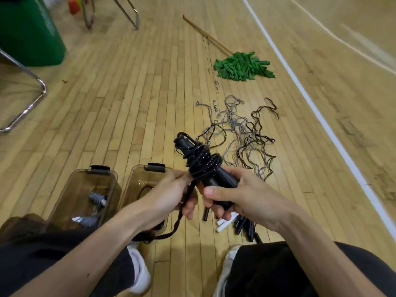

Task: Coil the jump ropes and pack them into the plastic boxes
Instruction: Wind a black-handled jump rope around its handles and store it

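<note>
My right hand [240, 196] grips the black handles of a jump rope [201, 159], whose black cord is wound in several turns round them. My left hand [173, 189] pinches the loose end of that cord just below the coil; the tail hangs down past my left knee. Two clear brown plastic boxes stand open on the floor at lower left: the left box [85, 189] holds grey coiled ropes, the right box [139, 179] shows a dark rope and is partly hidden by my left forearm. A tangle of grey and brown ropes [246, 133] lies on the floor beyond my hands.
Loose black and white handles [242, 226] lie on the wooden floor under my right hand. A green mop [242, 66] with a wooden stick lies farther back. A green bin [27, 31] and chrome chair legs [27, 103] stand at the left. A white court line [321, 116] runs along the right.
</note>
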`<state>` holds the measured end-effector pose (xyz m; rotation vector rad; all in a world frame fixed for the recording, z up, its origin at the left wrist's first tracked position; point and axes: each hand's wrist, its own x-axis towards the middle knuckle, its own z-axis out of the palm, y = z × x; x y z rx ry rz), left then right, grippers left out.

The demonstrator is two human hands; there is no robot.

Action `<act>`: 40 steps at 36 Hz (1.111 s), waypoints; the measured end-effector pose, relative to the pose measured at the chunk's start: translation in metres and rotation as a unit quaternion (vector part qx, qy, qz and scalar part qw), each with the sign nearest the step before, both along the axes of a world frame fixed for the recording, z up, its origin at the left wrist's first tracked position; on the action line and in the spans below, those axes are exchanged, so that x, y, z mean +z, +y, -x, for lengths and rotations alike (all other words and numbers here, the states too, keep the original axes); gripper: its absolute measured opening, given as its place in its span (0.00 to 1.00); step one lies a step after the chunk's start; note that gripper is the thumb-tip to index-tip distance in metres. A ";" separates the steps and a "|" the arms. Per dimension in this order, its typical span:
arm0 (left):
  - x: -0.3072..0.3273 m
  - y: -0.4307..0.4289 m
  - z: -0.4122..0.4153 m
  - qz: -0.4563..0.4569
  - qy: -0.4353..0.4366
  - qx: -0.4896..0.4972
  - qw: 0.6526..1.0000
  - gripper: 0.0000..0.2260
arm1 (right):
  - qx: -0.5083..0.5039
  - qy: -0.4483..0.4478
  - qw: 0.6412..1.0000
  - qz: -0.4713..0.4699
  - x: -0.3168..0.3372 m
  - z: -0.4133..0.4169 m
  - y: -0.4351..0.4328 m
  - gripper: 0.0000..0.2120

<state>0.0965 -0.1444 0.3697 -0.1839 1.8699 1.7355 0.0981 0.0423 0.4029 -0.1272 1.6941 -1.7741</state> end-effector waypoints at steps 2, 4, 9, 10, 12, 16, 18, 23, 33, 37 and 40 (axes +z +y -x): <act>0.003 0.004 -0.001 -0.021 -0.005 -0.015 1.000 0.16 | -0.020 -0.005 1.000 -0.010 -0.002 0.002 0.002 0.08; 0.005 0.005 -0.001 -0.026 -0.009 -0.026 0.999 0.16 | -0.034 -0.005 0.999 -0.017 -0.004 0.004 0.004 0.07; 0.002 0.008 -0.001 0.035 0.029 -0.068 0.997 0.16 | -0.059 -0.001 0.997 -0.058 -0.013 0.006 0.006 0.08; 0.001 0.008 -0.001 0.048 0.031 -0.071 0.996 0.16 | -0.063 0.004 0.995 -0.071 -0.015 0.007 0.006 0.08; -0.002 0.009 -0.001 0.065 0.031 -0.075 0.995 0.16 | -0.070 0.011 0.993 -0.090 -0.019 0.008 0.007 0.10; -0.004 0.009 0.000 0.103 0.064 -0.118 0.986 0.14 | -0.094 0.023 0.989 -0.115 -0.026 0.010 0.007 0.10; -0.004 0.009 -0.002 0.132 0.079 -0.154 0.976 0.12 | -0.129 0.033 0.980 -0.146 -0.030 0.013 0.009 0.08; -0.004 0.004 -0.005 0.187 0.153 -0.197 0.950 0.13 | -0.164 0.021 0.969 -0.186 -0.038 0.018 0.016 0.09; 0.005 -0.013 -0.001 0.360 0.370 -0.239 0.823 0.12 | -0.008 -0.027 0.961 -0.274 -0.045 0.015 0.010 0.07; 0.003 -0.018 0.004 0.346 0.419 -0.234 0.806 0.14 | 0.129 -0.042 0.944 -0.300 -0.043 0.013 -0.001 0.09; 0.002 -0.025 0.008 0.305 0.405 -0.213 0.835 0.11 | 0.216 -0.023 0.930 -0.297 -0.037 0.013 -0.011 0.07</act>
